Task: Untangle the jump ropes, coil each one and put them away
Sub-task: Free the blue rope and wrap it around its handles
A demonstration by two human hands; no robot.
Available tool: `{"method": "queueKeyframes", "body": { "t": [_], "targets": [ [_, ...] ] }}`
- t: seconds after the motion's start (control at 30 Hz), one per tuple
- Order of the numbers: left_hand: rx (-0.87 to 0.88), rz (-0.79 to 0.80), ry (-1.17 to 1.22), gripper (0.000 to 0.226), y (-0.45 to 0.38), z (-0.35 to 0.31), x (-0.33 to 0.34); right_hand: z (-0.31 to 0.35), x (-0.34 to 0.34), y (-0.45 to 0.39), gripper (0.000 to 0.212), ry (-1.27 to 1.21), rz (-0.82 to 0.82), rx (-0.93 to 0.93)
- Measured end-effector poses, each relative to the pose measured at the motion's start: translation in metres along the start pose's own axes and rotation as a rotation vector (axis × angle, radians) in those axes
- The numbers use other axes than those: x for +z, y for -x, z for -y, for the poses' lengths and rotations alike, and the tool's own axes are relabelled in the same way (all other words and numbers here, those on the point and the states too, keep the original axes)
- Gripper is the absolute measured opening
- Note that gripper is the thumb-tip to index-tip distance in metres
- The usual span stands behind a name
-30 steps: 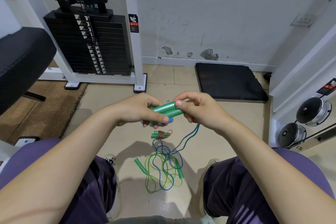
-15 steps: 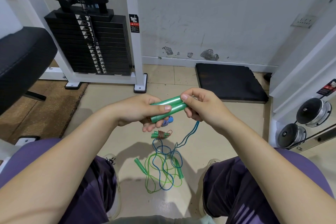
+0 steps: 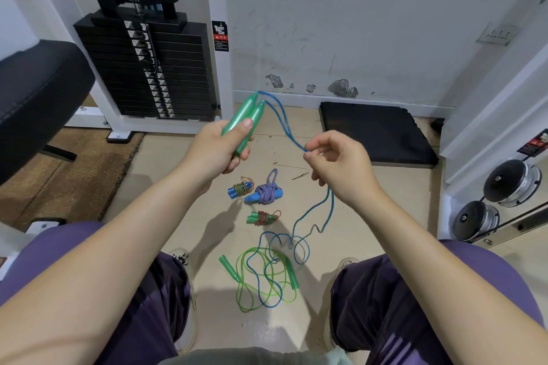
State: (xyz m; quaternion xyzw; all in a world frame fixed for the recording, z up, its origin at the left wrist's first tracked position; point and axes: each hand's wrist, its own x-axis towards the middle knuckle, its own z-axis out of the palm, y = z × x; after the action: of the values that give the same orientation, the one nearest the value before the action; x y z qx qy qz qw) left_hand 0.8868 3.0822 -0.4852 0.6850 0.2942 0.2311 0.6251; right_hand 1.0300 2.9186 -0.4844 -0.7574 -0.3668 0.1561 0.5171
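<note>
A: Take the weight stack (image 3: 148, 68) as the marker. What lies where?

B: Nearest its foot, the left hand (image 3: 221, 148) grips both green handles (image 3: 246, 118) side by side, long axes tilted up toward the stack's base. To the right of that, farther from the stack, the right hand (image 3: 341, 163) pinches the doubled blue rope (image 3: 286, 124) just below the handles.

A: And the rest of it?

B: It hangs from the right hand to the floor, well away from the stack, looped through the loose green rope (image 3: 261, 278). Three wound bundles (image 3: 262, 192) sit between. The right hand is nearer the slack, so I judge it winds.
</note>
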Motion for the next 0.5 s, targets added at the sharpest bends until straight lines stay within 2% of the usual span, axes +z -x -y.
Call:
{"method": "queueKeyframes", "body": {
  "t": [0.13, 0.27, 0.33, 0.4, 0.5],
  "targets": [
    [-0.067, 0.181, -0.32, 0.029, 0.002, 0.005, -0.001, 0.001, 0.003, 0.004, 0.018, 0.119, 0.156, -0.024],
    [-0.101, 0.516, -0.602, 0.03, 0.012, 0.001, 0.003, 0.008, 0.003, 0.008, 0.016, 0.08, 0.294, -0.06],
    [-0.117, 0.643, -0.64, 0.028, 0.018, -0.002, 0.007, 0.011, 0.003, 0.009, 0.014, 0.078, 0.341, -0.073],
    [-0.116, 0.701, -0.641, 0.03, 0.022, -0.004, 0.012, 0.012, 0.004, 0.01, 0.012, 0.066, 0.383, -0.072],
    [-0.124, 0.759, -0.615, 0.049, 0.026, -0.001, 0.019, 0.011, 0.006, 0.012, 0.011, 0.055, 0.41, -0.077]
  ]
}}
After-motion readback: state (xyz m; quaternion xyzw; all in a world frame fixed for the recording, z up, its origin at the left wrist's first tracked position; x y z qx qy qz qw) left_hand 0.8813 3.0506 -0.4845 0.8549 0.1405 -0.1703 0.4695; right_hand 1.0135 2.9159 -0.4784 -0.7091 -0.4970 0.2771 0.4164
